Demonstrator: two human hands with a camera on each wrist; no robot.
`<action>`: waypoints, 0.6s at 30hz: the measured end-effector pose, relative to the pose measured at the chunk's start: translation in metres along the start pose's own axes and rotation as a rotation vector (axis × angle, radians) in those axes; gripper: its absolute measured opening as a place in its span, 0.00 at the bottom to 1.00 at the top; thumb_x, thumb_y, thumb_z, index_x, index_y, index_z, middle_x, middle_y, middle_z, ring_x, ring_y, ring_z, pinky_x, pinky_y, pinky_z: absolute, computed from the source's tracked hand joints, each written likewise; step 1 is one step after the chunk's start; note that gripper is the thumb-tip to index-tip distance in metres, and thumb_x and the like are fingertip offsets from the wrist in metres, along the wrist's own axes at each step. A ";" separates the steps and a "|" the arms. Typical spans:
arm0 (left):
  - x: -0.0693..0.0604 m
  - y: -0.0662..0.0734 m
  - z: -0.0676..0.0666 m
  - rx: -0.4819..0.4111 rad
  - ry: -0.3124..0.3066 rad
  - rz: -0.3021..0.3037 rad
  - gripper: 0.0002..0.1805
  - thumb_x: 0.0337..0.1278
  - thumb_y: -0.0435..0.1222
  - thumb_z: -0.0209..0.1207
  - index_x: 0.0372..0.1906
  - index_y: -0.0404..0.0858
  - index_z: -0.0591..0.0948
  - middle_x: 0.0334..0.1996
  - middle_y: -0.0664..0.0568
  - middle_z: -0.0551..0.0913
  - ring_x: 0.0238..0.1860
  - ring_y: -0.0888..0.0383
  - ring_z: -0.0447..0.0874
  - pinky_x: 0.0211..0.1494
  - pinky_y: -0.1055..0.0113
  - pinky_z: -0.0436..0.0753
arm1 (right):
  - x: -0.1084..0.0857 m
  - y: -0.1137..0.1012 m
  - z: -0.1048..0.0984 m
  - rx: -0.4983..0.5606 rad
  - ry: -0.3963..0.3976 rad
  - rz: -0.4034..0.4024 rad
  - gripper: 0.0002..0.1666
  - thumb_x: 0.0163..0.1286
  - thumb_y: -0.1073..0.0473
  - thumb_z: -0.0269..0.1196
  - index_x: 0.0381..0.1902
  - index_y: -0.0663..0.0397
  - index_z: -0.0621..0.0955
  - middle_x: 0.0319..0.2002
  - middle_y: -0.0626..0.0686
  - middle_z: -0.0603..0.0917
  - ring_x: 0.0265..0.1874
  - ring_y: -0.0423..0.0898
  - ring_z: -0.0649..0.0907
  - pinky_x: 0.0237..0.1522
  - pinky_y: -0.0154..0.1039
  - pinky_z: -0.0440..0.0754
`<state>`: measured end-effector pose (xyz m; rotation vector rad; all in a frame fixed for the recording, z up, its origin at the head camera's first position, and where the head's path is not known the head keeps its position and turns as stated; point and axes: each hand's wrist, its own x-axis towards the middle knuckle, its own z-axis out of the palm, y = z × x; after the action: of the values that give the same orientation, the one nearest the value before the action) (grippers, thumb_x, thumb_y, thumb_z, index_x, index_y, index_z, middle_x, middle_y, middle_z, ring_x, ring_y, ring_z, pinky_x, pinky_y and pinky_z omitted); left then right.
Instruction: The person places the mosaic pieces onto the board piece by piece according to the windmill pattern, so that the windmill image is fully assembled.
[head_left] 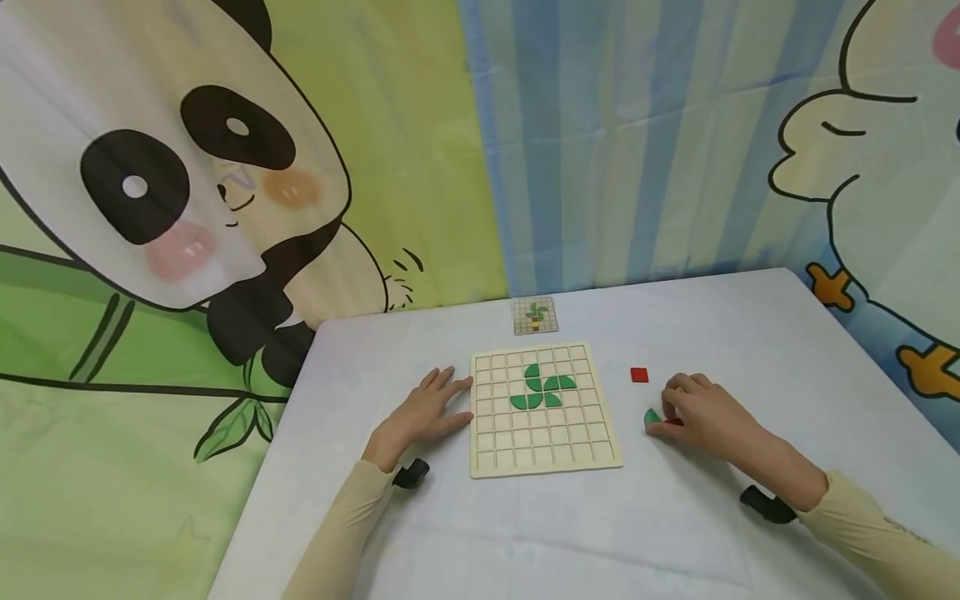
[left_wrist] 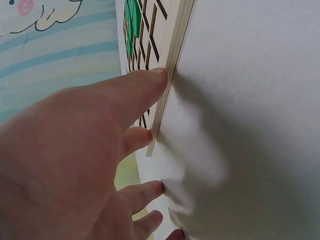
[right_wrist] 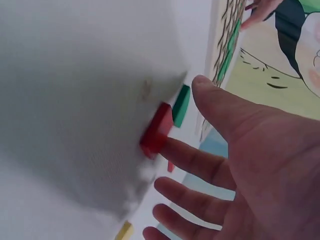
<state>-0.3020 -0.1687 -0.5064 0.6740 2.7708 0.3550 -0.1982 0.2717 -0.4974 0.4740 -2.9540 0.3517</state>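
Note:
My left hand (head_left: 429, 408) lies with its fingers spread at the left edge of a wooden grid board (head_left: 546, 460). In the left wrist view the thumb and a finger touch that edge. Green pieces (head_left: 534, 384) sit in the board's cells in a pinwheel. My right hand (head_left: 705, 417) is over loose pieces to the right of the board. In the right wrist view its index finger touches a tilted red tile (right_wrist: 158, 129), while the thumb stands apart from it. Beside that tile lies a loose green piece (right_wrist: 181, 106) with a curved edge.
A red square tile (head_left: 639, 375) lies on the white table (head_left: 570, 533) between board and right hand. A small pattern card (head_left: 536, 316) is behind the board. The right wrist view shows a yellow piece (right_wrist: 125, 231). Printed curtains (head_left: 420, 167) stand behind the table.

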 end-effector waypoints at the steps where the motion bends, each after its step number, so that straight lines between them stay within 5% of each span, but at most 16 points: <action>1: 0.000 0.001 0.000 -0.001 -0.001 0.000 0.37 0.68 0.58 0.56 0.77 0.53 0.64 0.81 0.42 0.52 0.81 0.37 0.44 0.77 0.36 0.57 | -0.002 -0.001 0.002 -0.007 0.023 -0.004 0.24 0.53 0.45 0.78 0.19 0.41 0.72 0.41 0.53 0.81 0.43 0.56 0.78 0.40 0.50 0.78; 7: 0.001 0.001 -0.001 -0.016 -0.002 0.006 0.37 0.68 0.57 0.56 0.78 0.53 0.63 0.81 0.42 0.51 0.81 0.37 0.43 0.77 0.36 0.57 | 0.009 -0.009 0.009 0.048 0.020 -0.017 0.09 0.60 0.59 0.74 0.35 0.49 0.83 0.53 0.60 0.79 0.55 0.63 0.76 0.54 0.58 0.80; 11: 0.001 0.000 0.000 -0.013 0.004 0.008 0.38 0.68 0.58 0.56 0.78 0.53 0.63 0.81 0.42 0.51 0.81 0.37 0.43 0.77 0.36 0.56 | 0.017 -0.010 0.009 0.035 0.023 -0.023 0.20 0.63 0.69 0.65 0.54 0.54 0.83 0.60 0.64 0.77 0.58 0.66 0.76 0.57 0.63 0.78; 18: 0.000 0.001 0.001 -0.016 0.001 -0.001 0.37 0.68 0.58 0.57 0.78 0.53 0.63 0.81 0.42 0.51 0.81 0.37 0.44 0.77 0.36 0.56 | 0.017 -0.012 0.012 0.051 0.039 0.043 0.16 0.64 0.51 0.72 0.42 0.56 0.84 0.52 0.63 0.80 0.51 0.65 0.79 0.52 0.60 0.79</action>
<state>-0.3012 -0.1678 -0.5074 0.6692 2.7657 0.3768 -0.2120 0.2528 -0.5040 0.4048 -2.9276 0.4372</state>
